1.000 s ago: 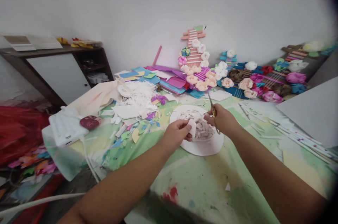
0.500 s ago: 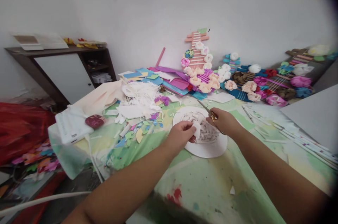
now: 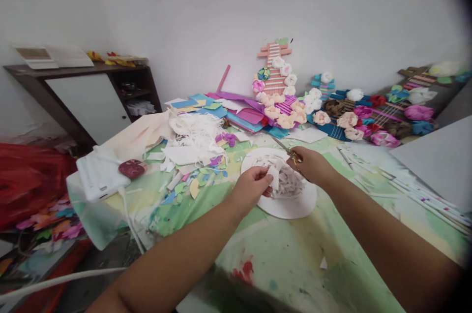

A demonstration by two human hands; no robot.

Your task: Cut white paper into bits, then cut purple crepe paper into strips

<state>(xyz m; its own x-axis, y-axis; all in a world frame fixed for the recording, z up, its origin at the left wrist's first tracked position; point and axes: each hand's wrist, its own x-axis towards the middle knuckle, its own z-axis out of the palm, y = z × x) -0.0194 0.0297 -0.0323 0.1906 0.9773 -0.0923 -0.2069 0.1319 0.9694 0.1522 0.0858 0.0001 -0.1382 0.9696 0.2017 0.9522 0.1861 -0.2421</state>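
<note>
Between the thumb and fingers of my left hand [image 3: 254,186] is a small white piece of paper [image 3: 274,178]. My right hand [image 3: 311,165] grips a pair of scissors [image 3: 283,145], its blades pointing up and to the left, apart from the paper. Both hands are over a white hat-like round piece with a wide flat brim [image 3: 293,208]. Many small white paper cuttings [image 3: 289,182] fill its middle, partly covered by my left fingers.
Left of the hands lie white shredded strips [image 3: 195,131], coloured paper leaves [image 3: 194,188] and a white power bank-like device [image 3: 99,175] with a cable. Stacked coloured paper [image 3: 243,111] and flower-decorated stick crafts [image 3: 275,81] line the wall. Thin white strips [image 3: 424,197] lie on the right.
My right hand has shifted slightly up and left with the scissors. The white paper in my left hand is turned a little; my left hand stays almost in place.
</note>
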